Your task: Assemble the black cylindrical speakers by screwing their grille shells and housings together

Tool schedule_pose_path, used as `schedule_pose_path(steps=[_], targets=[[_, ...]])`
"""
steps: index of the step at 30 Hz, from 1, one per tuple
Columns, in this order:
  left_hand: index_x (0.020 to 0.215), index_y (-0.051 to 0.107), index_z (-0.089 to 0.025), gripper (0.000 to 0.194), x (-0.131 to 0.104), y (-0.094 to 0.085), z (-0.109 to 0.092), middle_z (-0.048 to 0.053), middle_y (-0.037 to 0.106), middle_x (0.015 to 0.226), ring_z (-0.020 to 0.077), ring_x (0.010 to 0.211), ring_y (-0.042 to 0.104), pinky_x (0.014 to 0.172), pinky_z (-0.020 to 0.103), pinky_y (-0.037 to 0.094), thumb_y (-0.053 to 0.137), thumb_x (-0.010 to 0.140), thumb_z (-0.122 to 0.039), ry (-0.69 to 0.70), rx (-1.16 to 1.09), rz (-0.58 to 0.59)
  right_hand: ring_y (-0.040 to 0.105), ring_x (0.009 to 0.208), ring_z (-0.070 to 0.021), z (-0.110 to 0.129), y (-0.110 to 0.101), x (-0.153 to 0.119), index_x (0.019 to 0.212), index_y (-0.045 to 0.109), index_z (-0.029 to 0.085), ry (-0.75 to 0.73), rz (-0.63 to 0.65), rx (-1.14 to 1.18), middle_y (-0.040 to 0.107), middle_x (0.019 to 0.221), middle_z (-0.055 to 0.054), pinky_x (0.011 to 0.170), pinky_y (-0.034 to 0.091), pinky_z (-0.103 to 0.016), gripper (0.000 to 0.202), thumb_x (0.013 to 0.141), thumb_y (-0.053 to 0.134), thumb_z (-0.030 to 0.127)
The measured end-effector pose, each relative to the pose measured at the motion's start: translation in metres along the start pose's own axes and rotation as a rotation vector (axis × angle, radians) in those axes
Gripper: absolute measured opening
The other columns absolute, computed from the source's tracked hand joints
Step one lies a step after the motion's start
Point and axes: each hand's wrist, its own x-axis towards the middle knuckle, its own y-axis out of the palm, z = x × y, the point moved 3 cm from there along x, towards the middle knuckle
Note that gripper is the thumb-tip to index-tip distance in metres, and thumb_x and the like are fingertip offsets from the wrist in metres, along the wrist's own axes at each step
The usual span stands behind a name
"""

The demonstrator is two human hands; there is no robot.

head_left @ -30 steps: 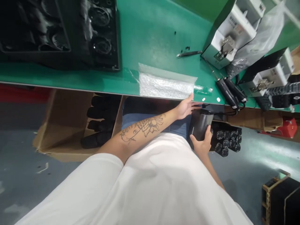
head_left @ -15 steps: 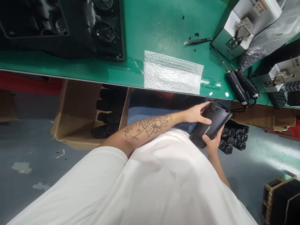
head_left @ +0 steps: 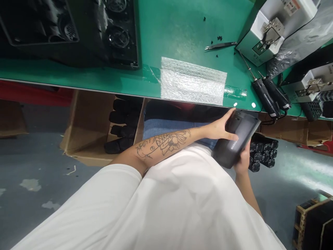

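Note:
Between my two hands, just below the table's front edge, is a black plastic housing (head_left: pixel 234 144) with white lettering, slightly blurred and tilted. My left hand (head_left: pixel 220 128) grips its left side, with the thumb lying across the lettered face and the fingers reaching over the upper end. From the lower right, my right hand (head_left: pixel 242 160) supports it; most of those fingers are hidden behind it. A bubble-wrap sheet (head_left: pixel 193 81) lies taped to the green tabletop (head_left: pixel 179 31) above my hands.
Tweezers (head_left: pixel 220 46) and several small black screws (head_left: pixel 220 38) lie on the table. Two electric screwdrivers (head_left: pixel 265 99) rest at the right, beside silver-fronted boxes (head_left: pixel 262 52). Large black speaker-like casing (head_left: pixel 122 52) occupies the left. Below, a cardboard box (head_left: pixel 88 121) holds black parts; more black parts (head_left: pixel 264 149) are stacked right.
The housing has turned in my hands, so its lettering is blurred and its lower end sits a little lower. My right thumb has left the lettered face.

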Motion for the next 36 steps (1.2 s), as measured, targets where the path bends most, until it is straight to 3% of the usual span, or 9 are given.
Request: schedule_pose_path(steps=[3,7,12,17,22,26,28,32,36], targets=[[0.179,0.037,-0.029,0.135,0.003,0.013,-0.002,0.014,0.062,0.167,0.0382,0.155,0.060,0.133,0.052,0.046,0.104,0.068,-0.063,-0.060,-0.061,0.023,0.067,0.140,-0.0331,-0.002,-0.024,-0.002,0.181,0.021,0.012,-0.083,-0.019,-0.229,0.054,0.158,-0.027,0.113,0.061,-0.055,0.092,0.114,0.021,0.074],[0.148,0.072,-0.031,0.077,0.012,0.025,0.018,0.008,0.084,0.127,0.0320,0.115,0.081,0.108,0.047,0.064,0.087,0.085,-0.071,-0.507,-0.176,0.140,0.034,0.167,-0.0454,-0.010,-0.056,0.001,0.171,0.036,0.008,-0.228,-0.114,-0.554,0.025,0.175,-0.033,0.134,0.033,-0.073,0.108,0.093,0.073,0.073],[0.087,0.082,-0.020,0.041,0.023,0.027,0.052,0.007,0.083,0.086,0.0276,0.085,0.079,0.100,0.047,0.064,0.065,0.101,-0.055,-0.822,-0.156,0.277,0.029,0.170,-0.0462,-0.008,-0.062,-0.009,0.150,0.049,0.011,-0.555,-0.021,-1.089,0.038,0.169,-0.032,0.135,0.020,-0.080,0.079,0.092,0.075,0.058],[0.074,0.077,-0.020,0.036,0.019,0.026,0.075,0.005,0.077,0.074,0.0265,0.079,0.075,0.099,0.048,0.064,0.062,0.100,-0.040,-0.852,-0.095,0.270,0.055,0.154,-0.0379,-0.014,-0.051,-0.017,0.149,0.051,0.015,-0.577,0.128,-0.840,0.055,0.157,-0.025,0.135,0.037,-0.071,0.081,0.087,0.081,0.056],[0.085,0.078,-0.020,0.030,0.002,-0.005,0.058,0.011,0.079,0.084,0.0377,0.094,0.080,0.093,0.057,0.066,0.075,0.090,-0.049,-0.743,-0.051,0.144,0.065,0.135,-0.0380,-0.037,-0.034,-0.035,0.158,0.048,0.012,-0.432,-0.088,-0.741,0.061,0.144,-0.024,0.117,0.059,-0.059,0.108,0.078,0.086,0.073],[0.144,0.067,-0.030,0.063,0.001,-0.032,0.019,0.015,0.072,0.152,0.0360,0.128,0.077,0.105,0.055,0.065,0.081,0.089,-0.057,-0.455,-0.060,-0.065,0.055,0.151,-0.0393,-0.042,-0.016,-0.044,0.176,0.028,0.009,-0.244,-0.345,-0.687,0.046,0.161,-0.028,0.127,0.052,-0.057,0.121,0.088,0.082,0.074],[0.151,0.060,-0.030,0.074,0.006,-0.033,0.004,0.017,0.059,0.169,0.0375,0.142,0.071,0.112,0.054,0.062,0.079,0.090,-0.068,-0.338,-0.114,-0.113,0.043,0.162,-0.0415,-0.034,-0.008,-0.041,0.181,0.018,0.009,-0.174,-0.425,-0.664,0.036,0.170,-0.029,0.135,0.041,-0.062,0.129,0.090,0.082,0.074],[0.137,0.065,-0.024,0.079,0.021,-0.024,-0.006,0.022,0.061,0.168,0.0456,0.150,0.065,0.118,0.058,0.057,0.073,0.087,-0.085,-0.308,-0.254,-0.140,0.037,0.166,-0.0402,-0.008,0.004,-0.027,0.182,0.023,0.009,-0.009,-0.496,-0.563,0.034,0.174,-0.026,0.142,0.031,-0.060,0.137,0.081,0.085,0.077],[0.135,0.068,-0.022,0.078,0.027,-0.027,-0.001,0.020,0.065,0.164,0.0447,0.147,0.067,0.117,0.056,0.057,0.065,0.091,-0.087,-0.325,-0.247,-0.166,0.050,0.154,-0.0352,0.017,0.014,-0.022,0.178,0.036,0.012,0.187,-0.428,-0.333,0.046,0.168,-0.020,0.135,0.045,-0.052,0.134,0.071,0.089,0.074]])
